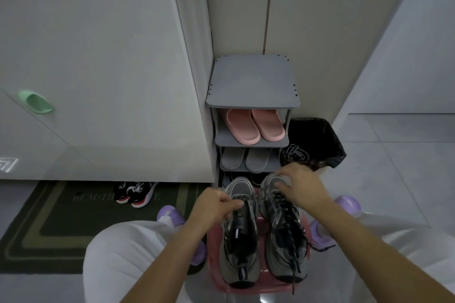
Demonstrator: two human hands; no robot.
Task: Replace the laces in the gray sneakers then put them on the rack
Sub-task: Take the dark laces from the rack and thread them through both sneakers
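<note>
Two gray sneakers stand side by side on a pink stool (214, 270) between my knees, toes pointing away from me. The left sneaker (240, 236) has open eyelets down most of its length. The right sneaker (285, 236) is laced with a dark lace. A speckled lace (248, 197) stretches across the toe end of both shoes. My left hand (216, 206) pinches that lace at its left end. My right hand (301, 186) rests over the toe of the right sneaker, its fingers curled down; what they hold is hidden. The gray shoe rack (253, 81) stands just beyond, its top shelf bare.
Pink slippers (256, 125) and gray slippers (246, 158) fill two lower rack shelves. A black-lined bin (317, 140) with old laces draped at its rim sits right of the rack. Black-and-red sneakers (135, 193) lie on a dark doormat (49, 229) at left. White wall panels surround.
</note>
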